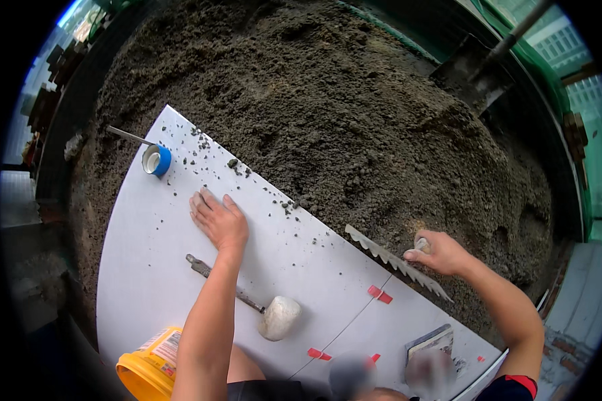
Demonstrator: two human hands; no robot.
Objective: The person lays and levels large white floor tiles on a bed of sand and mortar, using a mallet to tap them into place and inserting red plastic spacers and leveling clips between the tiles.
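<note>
My left hand (219,220) lies flat on a large white slab (160,247), palm down, fingers slightly spread, holding nothing. My right hand (445,252) is closed round the handle of a notched trowel (398,264). The trowel's toothed blade runs along the slab's far edge, where dark crumbly mortar (314,127) begins; whether it touches the slab I cannot tell. Below my left hand rests a mallet with a white head (280,319) and a dark, dirty handle. Beyond that hand sits a blue-and-white roll (158,160), apparently tape.
Dark crumbs are scattered along the slab's far edge. Red tape (380,294) bridges a seam across the slab. A yellow bucket (140,375) stands at the lower left, a dirty block-like tool (429,347) at the lower right. A shovel (473,72) leans into the mortar at the far right.
</note>
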